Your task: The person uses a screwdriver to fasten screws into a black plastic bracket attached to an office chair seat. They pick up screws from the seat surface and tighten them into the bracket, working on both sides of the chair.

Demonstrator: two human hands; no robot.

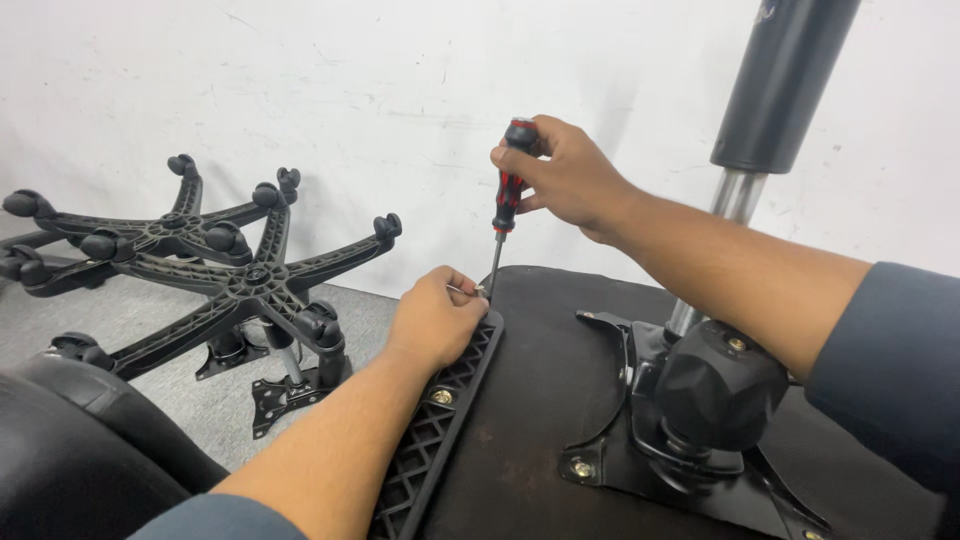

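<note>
My right hand (568, 175) grips the red-and-black handle of a screwdriver (506, 196), held upright with its tip down at the upper end of a black ribbed plastic bracket (438, 420). My left hand (436, 318) rests on that bracket end and pinches a small silver screw (470, 291) right at the screwdriver tip. The bracket lies along the left edge of an upturned black chair seat (530, 430). A brass-coloured screw head (441, 397) sits in the bracket just below my left hand.
A black metal tilt mechanism (700, 400) with a chrome and black gas cylinder (770, 100) stands on the seat at right. Two black star-shaped chair bases (240, 275) lie on the grey floor at left. Another black seat part (60, 450) fills the lower left corner. A white wall stands behind.
</note>
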